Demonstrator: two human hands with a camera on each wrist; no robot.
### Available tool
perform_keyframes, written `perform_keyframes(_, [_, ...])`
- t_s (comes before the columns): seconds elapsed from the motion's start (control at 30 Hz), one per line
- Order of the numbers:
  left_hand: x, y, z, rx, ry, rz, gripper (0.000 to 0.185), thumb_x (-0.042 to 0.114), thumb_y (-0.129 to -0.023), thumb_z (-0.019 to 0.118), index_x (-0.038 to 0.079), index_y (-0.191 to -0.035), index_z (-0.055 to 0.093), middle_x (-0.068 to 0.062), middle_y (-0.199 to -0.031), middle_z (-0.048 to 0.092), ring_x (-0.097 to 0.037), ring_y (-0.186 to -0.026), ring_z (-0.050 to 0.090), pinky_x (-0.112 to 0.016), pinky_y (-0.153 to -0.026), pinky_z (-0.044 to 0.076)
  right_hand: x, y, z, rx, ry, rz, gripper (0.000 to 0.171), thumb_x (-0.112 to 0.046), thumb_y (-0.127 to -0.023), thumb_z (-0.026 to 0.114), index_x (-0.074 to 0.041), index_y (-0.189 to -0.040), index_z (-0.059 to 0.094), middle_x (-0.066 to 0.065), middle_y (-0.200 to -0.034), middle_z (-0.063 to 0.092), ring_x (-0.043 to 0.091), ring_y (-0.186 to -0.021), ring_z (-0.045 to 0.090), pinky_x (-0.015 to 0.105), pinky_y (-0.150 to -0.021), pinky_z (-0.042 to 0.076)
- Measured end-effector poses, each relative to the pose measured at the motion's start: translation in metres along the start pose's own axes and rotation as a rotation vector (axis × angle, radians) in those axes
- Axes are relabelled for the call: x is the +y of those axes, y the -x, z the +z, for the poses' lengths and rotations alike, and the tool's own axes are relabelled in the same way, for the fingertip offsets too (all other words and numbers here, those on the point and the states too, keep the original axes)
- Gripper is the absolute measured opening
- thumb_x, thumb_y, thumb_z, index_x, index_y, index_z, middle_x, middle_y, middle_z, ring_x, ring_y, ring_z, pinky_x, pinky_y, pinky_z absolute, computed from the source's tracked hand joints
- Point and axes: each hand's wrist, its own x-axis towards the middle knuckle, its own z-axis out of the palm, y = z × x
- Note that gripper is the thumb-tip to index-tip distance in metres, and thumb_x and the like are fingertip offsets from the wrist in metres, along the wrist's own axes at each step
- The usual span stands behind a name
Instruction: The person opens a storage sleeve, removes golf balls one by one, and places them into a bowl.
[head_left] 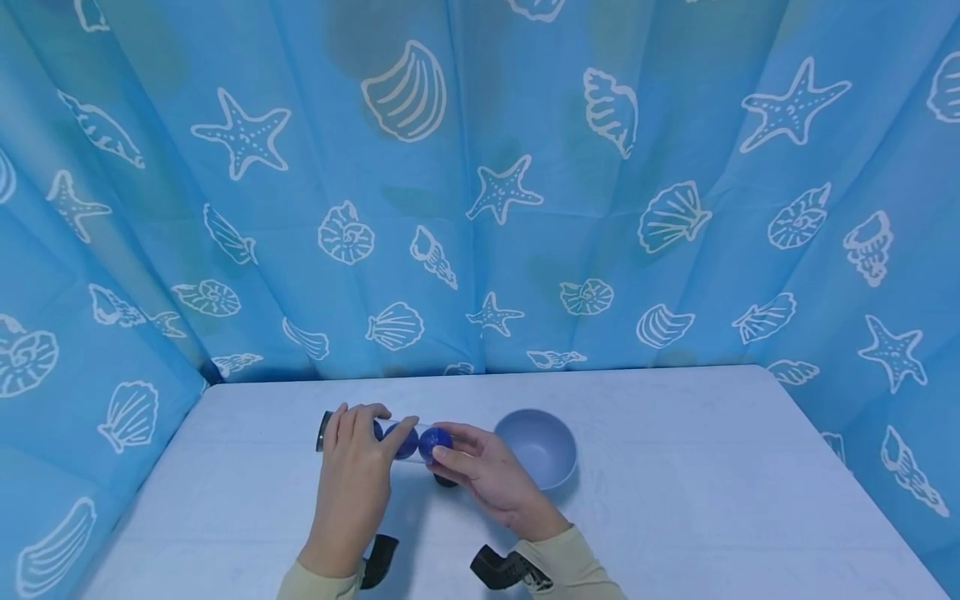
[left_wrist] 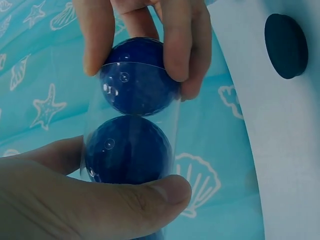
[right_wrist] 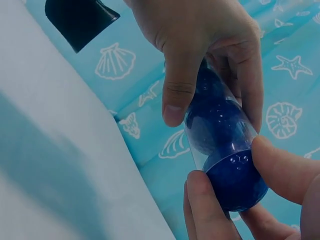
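a blue curtain (head_left: 480, 183) printed with white shells and starfish hangs round three sides of a pale table (head_left: 675, 517), closing off the space so only the work on the surface shows. above the table's near middle the left hand (head_left: 352, 475) wraps its fingers and thumb round a clear plastic tube (head_left: 397, 440), holding it roughly level with its dark capped end (head_left: 324, 431) pointing left, which leaves the open mouth facing the other hand. inside the tube sits a dark blue ball (left_wrist: 127, 152), snug against the wall, held in line by the narrow bore. the right hand (head_left: 487, 475) pinches a second blue ball (head_left: 435, 442) between thumb and fingertips right at the tube's mouth; in the left wrist view this ball sits partly inside the rim, touching or almost touching the first, and whether it touches i cannot tell. a small dark cap (left_wrist: 286, 45) lies on the table just under the hands, apart from the tube, presumably the lid from the open end. a pale blue bowl (head_left: 537, 447) stands just right of the right hand, within easy reach; nothing shows inside it.
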Motion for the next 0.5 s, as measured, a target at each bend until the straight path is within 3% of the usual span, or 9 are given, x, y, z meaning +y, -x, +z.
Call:
perform_keyframes(0.23, [-0.0003,-0.0009,0.0011,0.0,0.016,-0.013,0.043,-0.008,-0.079,0.079,0.017,-0.115,0.077,-0.018,-0.114,0.063,-0.036,-0.113,0.053,-0.061,-0.111,0.032,-0.0037,0.0001,-0.0021,0.026,0.089,-0.024,0.049,-0.008,-0.098,0.065,0.005,-0.143,0.049,0.022,-0.133,0.057,0.03,-0.12,0.062,0.035,-0.098,0.053])
perform_keyframes(0.5, [0.0005,-0.0006,0.0029,-0.002,0.02,-0.03,0.051,-0.003,-0.071,0.089,0.017,-0.117,0.076,-0.018,-0.115,0.062,-0.037,-0.113,0.053,-0.057,-0.105,0.038,-0.0072,0.0023,-0.0025,0.068,0.171,-0.038,0.05,-0.013,-0.096,0.069,0.002,-0.141,0.053,0.018,-0.129,0.061,0.028,-0.115,0.065,0.035,-0.096,0.054])
